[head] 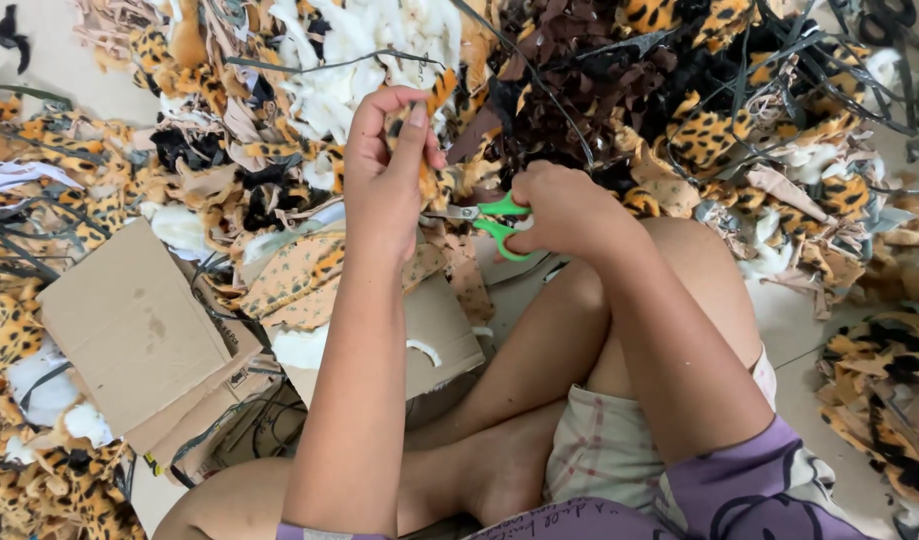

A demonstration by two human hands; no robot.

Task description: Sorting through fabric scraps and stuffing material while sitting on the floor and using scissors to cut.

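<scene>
My left hand (387, 165) is raised and pinches a small piece of leopard-print plush fabric (437, 100) between thumb and fingers. My right hand (564, 208) grips green-handled scissors (491, 222), whose metal blades point left and reach the lower part of the fabric piece just beside my left palm. Both hands hover above my bent bare knees, over a heap of scraps.
Leopard-print, brown, black and white plush offcuts (619, 80) cover the floor all around. Flattened cardboard sheets (134, 330) lie at the left, with another piece (439, 335) under my left forearm. More scraps (879, 390) pile at the right.
</scene>
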